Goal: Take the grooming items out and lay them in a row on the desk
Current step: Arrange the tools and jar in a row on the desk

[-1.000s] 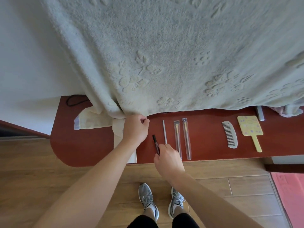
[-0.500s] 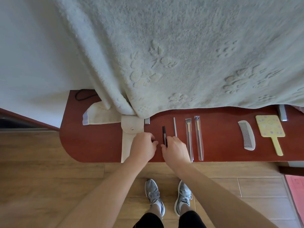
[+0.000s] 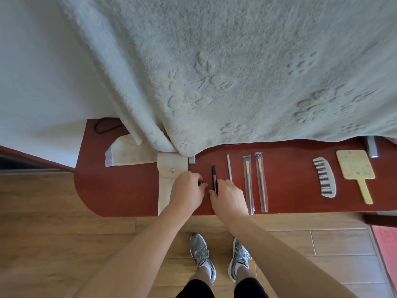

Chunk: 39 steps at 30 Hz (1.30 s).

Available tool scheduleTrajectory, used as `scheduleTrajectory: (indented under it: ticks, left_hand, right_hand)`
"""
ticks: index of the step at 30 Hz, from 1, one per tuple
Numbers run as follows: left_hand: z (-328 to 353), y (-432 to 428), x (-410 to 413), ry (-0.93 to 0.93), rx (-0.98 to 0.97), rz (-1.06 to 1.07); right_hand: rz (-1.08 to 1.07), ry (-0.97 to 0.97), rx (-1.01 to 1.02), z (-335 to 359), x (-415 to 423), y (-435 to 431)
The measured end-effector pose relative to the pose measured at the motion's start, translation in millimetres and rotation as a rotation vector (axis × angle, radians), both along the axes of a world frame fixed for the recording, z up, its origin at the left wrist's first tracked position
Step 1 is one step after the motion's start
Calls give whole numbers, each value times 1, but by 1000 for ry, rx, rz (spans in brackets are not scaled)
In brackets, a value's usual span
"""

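Observation:
On the red-brown desk (image 3: 118,190) lies a cream pouch (image 3: 169,166) with a snap flap. My left hand (image 3: 187,193) rests over its lower half, fingers curled on a small dark item (image 3: 200,183). My right hand (image 3: 228,196) pinches the lower end of a dark pencil (image 3: 213,174) lying just right of the pouch. Rightward in a row lie a thin grey stick (image 3: 229,169), two wrapped brushes (image 3: 248,181) (image 3: 261,181), a grey comb (image 3: 324,177) and a yellow hand mirror (image 3: 355,168).
A large cream blanket (image 3: 236,72) hangs over the back of the desk and hides it. A folded towel (image 3: 129,153) and black cable (image 3: 103,125) sit at the left. Grey metal pieces (image 3: 191,160) (image 3: 371,149) poke out under the blanket. Wood floor lies below.
My left hand let go of the blanket and came down onto the pouch. My right hand set the dark pencil upright in the row and stays on its lower end.

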<state>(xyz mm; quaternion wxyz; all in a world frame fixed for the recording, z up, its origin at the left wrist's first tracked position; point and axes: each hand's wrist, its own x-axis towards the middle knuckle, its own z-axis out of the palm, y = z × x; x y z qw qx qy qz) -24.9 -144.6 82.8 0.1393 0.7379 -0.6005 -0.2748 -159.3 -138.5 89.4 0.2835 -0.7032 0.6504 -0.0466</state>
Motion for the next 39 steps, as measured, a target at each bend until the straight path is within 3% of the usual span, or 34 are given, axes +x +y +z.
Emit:
scheduleTrajectory:
  ticks: [14,24,31,39]
  left_hand:
    - [16,-1,2,-16,-64,-3]
    - [18,16,5,-25,-21,3]
    - [33,1,-6,-16,-84,-11]
    - [62,-38,-57,173,-107,61]
  right_hand:
    - [-39,58,-60,17,-28,-18]
    - [7,126,13,9,-27,-28]
    - [-27,57,-21,19,-36,-19]
    - [3,-83,-109,41,-47,0]
